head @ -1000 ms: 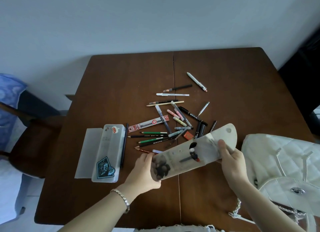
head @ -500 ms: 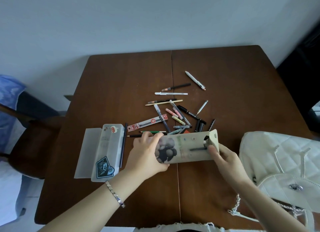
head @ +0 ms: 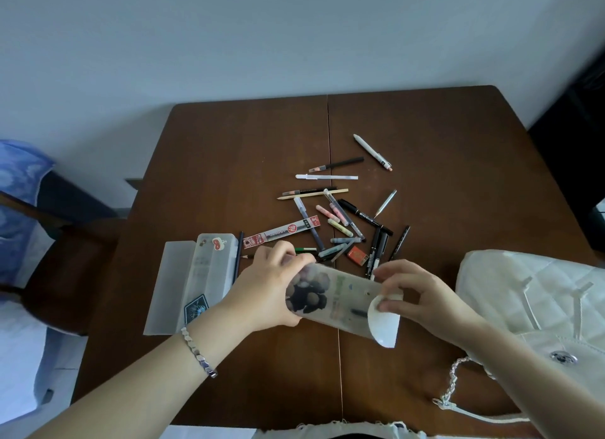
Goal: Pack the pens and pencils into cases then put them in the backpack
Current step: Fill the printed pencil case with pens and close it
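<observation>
— Gripping what, that left hand?
— Just right of the open clear box, it is curling round the paw-print end of the pouch, holding it over the table's near half. The right hand is pinching the round flap at the other end.
— Which step is going on?
— Opening the pouch, I am judging. Pens are lying loose beyond it. The next move is calling for the flap held back while one hand is fetching pens.
— How is the pouch looking?
— Pale, soft, translucent, something dark showing inside. The backpack is waiting at right
</observation>
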